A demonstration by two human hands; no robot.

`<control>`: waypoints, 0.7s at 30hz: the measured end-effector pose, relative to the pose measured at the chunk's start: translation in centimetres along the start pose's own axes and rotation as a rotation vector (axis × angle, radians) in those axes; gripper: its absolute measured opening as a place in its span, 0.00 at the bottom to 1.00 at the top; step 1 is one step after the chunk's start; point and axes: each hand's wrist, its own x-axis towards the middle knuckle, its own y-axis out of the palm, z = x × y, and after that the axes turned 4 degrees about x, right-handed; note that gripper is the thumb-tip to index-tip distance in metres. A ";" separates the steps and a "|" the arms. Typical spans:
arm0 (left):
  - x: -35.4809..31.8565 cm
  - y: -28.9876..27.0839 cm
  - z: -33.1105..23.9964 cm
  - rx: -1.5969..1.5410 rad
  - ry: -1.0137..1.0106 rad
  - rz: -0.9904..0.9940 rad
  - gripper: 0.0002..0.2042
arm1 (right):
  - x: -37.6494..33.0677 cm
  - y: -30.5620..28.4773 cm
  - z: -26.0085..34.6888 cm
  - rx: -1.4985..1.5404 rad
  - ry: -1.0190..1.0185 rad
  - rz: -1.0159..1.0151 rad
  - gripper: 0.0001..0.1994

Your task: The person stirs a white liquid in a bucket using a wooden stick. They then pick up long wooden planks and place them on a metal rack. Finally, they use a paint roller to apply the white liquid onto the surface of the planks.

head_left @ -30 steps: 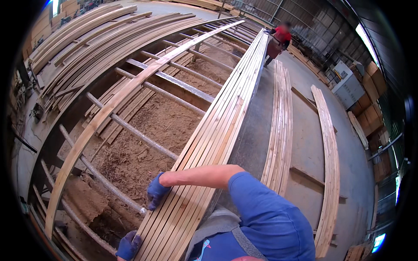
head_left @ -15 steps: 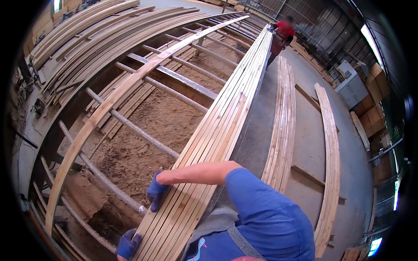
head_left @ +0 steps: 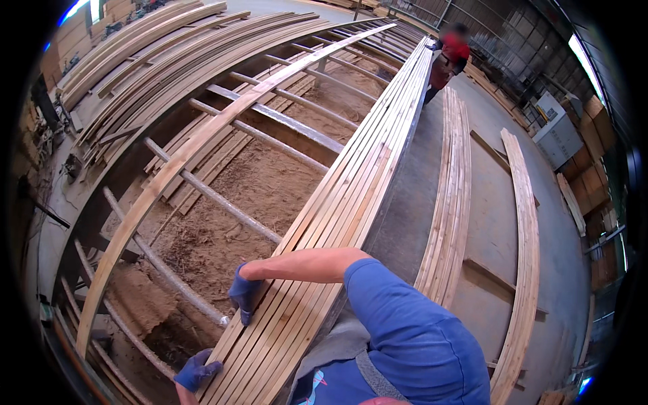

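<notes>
A long row of narrow wooden boards [head_left: 337, 229] lies side by side, running from in front of me toward the far right. My left hand [head_left: 196, 370], in a dark blue glove, grips the outermost board at its left edge near the close end, thumb over the top. A little farther along the same edge, my gloved right hand [head_left: 246, 295] is closed over the board with its fingers bent down; the undersides of both hands are hidden. My right forearm crosses above the boards. At the far end a person in red [head_left: 453, 54] has a gloved hand at the boards.
Metal rollers [head_left: 223, 206] span a frame over sawdust [head_left: 236, 179], with a single long plank [head_left: 179, 158] across them. More stacked boards [head_left: 196, 61] lie at the far left. On the floor to the right are two board piles [head_left: 449, 202] [head_left: 523, 263] and a white cabinet [head_left: 559, 138].
The whole view has shifted slightly to the right. My left hand sits a little farther left against the boards' edge; my right hand keeps nearly the same place on them.
</notes>
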 end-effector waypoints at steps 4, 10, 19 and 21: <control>-0.7 -2.7 -3.3 0.241 -0.101 -0.021 0.25 | -1.7 -2.9 1.3 -0.006 0.002 0.000 0.32; 1.9 -9.6 -5.1 0.234 -0.055 -0.062 0.21 | -3.6 -6.2 5.0 -0.282 -0.183 -0.502 0.26; 4.8 -11.9 -0.6 0.075 -0.030 -0.054 0.24 | -0.4 4.0 0.5 -0.069 -0.061 -0.177 0.37; 3.1 -10.2 -3.8 0.413 0.166 -0.219 0.24 | -0.6 3.3 0.3 -0.032 -0.066 -0.163 0.38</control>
